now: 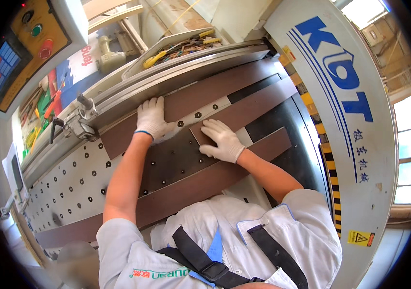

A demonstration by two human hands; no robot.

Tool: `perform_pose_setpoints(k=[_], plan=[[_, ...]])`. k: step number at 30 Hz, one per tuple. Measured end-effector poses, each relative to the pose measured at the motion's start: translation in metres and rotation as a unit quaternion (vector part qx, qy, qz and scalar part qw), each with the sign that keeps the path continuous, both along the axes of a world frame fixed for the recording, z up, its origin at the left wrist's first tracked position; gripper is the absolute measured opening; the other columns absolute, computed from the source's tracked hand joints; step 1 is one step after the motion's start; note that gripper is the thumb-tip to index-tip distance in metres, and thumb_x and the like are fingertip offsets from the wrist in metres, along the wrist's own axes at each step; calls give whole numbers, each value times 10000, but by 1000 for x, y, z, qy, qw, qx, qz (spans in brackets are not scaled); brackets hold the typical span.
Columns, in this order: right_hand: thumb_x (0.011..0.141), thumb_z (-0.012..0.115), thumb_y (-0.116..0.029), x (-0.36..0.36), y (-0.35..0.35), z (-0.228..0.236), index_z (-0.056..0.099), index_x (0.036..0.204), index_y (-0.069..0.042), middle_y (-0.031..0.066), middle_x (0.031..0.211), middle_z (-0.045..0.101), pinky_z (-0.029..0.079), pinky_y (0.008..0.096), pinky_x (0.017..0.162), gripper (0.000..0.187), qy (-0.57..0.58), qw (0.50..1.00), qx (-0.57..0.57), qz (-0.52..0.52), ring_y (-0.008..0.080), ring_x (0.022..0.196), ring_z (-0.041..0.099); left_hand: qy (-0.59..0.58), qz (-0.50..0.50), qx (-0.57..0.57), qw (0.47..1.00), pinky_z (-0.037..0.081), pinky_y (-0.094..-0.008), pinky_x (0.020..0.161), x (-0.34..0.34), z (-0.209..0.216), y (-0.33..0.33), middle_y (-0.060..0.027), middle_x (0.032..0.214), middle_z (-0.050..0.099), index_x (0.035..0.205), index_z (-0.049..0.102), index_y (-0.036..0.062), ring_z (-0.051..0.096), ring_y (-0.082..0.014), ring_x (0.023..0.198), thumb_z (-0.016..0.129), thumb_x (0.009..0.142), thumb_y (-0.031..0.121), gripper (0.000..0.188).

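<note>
My left hand (152,118), in a white knitted glove, lies flat with its thumb out on a long dark brown board (215,86) beside the metal fence. My right hand (223,140), gloved the same way, rests with fingers stretched and thumb apart at the left end of a second brown board (258,106). This board slants away to the upper right, toward the machine. Nearer my body a third, longer brown strip (186,185) crosses under both forearms. Part of it is hidden by my arms and shirt.
The perforated machine table (78,180) spreads to the left. A metal fence (176,70) with a clamp (81,125) borders its far side. Beyond are a tray of tools (191,48) and a control panel (27,43). At right stands a white machine housing (330,96) with yellow-black edging.
</note>
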State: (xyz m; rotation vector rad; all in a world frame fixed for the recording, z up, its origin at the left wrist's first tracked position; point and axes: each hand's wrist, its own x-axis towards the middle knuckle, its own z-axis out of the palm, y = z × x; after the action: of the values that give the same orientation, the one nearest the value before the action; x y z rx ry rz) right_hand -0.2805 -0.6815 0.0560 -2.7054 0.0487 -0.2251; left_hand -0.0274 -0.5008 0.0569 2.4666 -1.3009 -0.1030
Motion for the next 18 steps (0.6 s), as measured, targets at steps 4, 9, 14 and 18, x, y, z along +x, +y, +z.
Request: perform_pose_setpoints(k=[4, 9, 14, 18], plan=[[948, 791, -326, 28, 29, 5, 631, 1403, 67, 191, 1405, 686, 526, 473, 1126, 622, -61, 805, 519, -281, 387, 1296, 649, -16, -31, -35, 999, 515, -509, 1061, -4, 30, 35, -206, 1224, 680, 1424, 600, 17, 629, -419, 1188, 898, 663, 442, 921], [1065, 674, -228, 46, 50, -48, 643, 1382, 25, 125, 1375, 710, 539, 491, 1107, 407, -53, 370, 927, 33, 307, 1282, 667, -88, -47, -89, 991, 512, -533, 1054, -55, 108, 143, -217, 1227, 661, 1383, 596, 2, 620, -442, 1166, 881, 629, 325, 868], [1071, 687, -167, 47, 172, 65, 584, 1467, -2, 109, 1447, 672, 554, 551, 1114, 441, 6, 458, 874, -163, 298, 1321, 660, -75, 51, -45, 995, 478, -563, 1127, -107, 134, 282, -266, 1339, 610, 1451, 564, -28, 583, -469, 1273, 854, 613, 248, 929], [1078, 670, -131, 39, 206, 146, 596, 1485, 2, 26, 1264, 704, 561, 289, 865, 435, -14, 599, 800, -47, 102, 1060, 649, -96, 100, -93, 986, 410, -549, 1214, -138, 171, 353, -254, 1448, 570, 1595, 488, -34, 535, -477, 1394, 831, 595, 221, 1088]])
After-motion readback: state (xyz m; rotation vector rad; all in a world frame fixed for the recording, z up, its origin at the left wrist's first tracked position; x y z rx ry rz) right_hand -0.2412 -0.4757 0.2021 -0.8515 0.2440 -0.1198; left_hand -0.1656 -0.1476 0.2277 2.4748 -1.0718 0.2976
